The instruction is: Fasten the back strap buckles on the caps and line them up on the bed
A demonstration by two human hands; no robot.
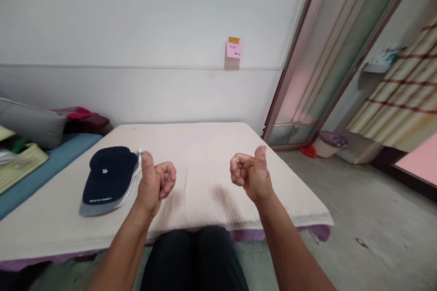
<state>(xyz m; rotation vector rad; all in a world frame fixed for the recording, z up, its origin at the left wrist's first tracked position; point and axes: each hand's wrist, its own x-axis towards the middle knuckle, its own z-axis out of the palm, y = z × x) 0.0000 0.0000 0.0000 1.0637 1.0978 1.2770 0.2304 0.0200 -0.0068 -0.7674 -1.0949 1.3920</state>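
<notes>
My left hand [154, 179] is raised over the cream cloth [201, 145], its fingers curled into a fist and the thumb pointing up. Nothing shows in it. Right of it, my right hand [253, 173] makes the same thumb-up fist, also with nothing visible inside. A gap of cloth lies between the two. Close to my left hand, on its left side, a navy baseball cap [111, 175] with small white lettering rests on top of lighter caps [94, 209]. The lower caps are mostly hidden.
A grey cushion [32, 120] and a blue mat [73, 145] lie at the left. A pink note [234, 50] is taped to the white wall. Past the sliding door at right stand a bin [326, 145] and a red item [308, 150] on the concrete floor.
</notes>
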